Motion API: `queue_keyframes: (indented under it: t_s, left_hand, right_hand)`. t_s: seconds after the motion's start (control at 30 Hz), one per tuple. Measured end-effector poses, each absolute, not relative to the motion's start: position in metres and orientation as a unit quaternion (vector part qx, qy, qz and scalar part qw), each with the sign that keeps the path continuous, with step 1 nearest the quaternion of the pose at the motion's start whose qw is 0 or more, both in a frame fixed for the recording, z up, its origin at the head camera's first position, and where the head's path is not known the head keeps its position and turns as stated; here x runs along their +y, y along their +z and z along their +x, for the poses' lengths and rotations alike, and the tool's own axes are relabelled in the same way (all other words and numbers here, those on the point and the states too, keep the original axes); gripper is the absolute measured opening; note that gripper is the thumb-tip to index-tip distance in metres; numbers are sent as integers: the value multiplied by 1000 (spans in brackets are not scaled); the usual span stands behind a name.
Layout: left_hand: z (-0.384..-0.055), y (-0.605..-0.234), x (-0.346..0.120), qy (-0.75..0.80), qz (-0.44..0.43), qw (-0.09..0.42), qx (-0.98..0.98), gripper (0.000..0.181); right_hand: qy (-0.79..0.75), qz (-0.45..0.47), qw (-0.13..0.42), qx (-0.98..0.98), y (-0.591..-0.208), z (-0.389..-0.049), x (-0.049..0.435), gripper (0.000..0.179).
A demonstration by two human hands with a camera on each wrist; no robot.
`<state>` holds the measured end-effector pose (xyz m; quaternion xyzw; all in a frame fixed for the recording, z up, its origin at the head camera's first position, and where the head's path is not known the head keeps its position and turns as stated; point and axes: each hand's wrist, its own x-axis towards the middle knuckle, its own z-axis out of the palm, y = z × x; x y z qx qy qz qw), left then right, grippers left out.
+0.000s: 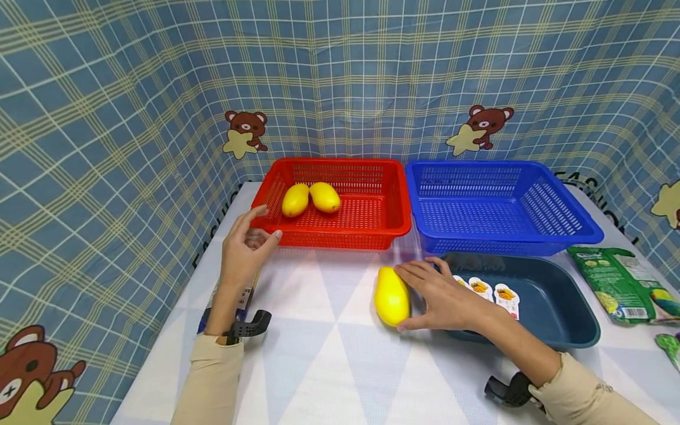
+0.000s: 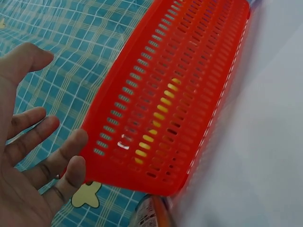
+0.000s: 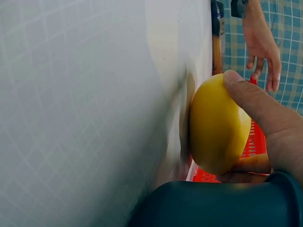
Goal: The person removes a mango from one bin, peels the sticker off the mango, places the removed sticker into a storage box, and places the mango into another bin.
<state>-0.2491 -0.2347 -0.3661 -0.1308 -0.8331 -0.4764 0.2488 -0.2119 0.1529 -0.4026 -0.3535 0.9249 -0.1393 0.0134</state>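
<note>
My right hand (image 1: pixel 441 298) grips a yellow mango (image 1: pixel 392 297) left of the dark teal tub (image 1: pixel 563 307). In the right wrist view the thumb (image 3: pixel 251 99) lies along one end of the mango (image 3: pixel 218 127) and fingers curl round the other, close over the white tabletop. My left hand (image 1: pixel 241 251) holds nothing, its fingers loosely bent beside the front left corner of the red basket (image 1: pixel 366 212). Two mangoes (image 1: pixel 295 200) lie in that basket's left half. The left wrist view shows yellow through the slots of the red basket (image 2: pixel 142 94).
A blue basket (image 1: pixel 467 215) stands right of the red one, behind the tub. Several white fruit-picture labels (image 1: pixel 506 299) show at the tub's left side. A green packet (image 1: pixel 621 283) lies at the far right. Behind the left forearm is a partly hidden package (image 1: pixel 245 297). Plaid cloth hangs behind.
</note>
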Motion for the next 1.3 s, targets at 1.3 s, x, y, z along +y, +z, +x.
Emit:
queue_keyframes:
  t_s: [1.3]
  left_hand:
    - [-283,-415,-277,-444,-48,284,-848,48]
  right_hand:
    - [-124,-345,8,930,-402,-211,151,108]
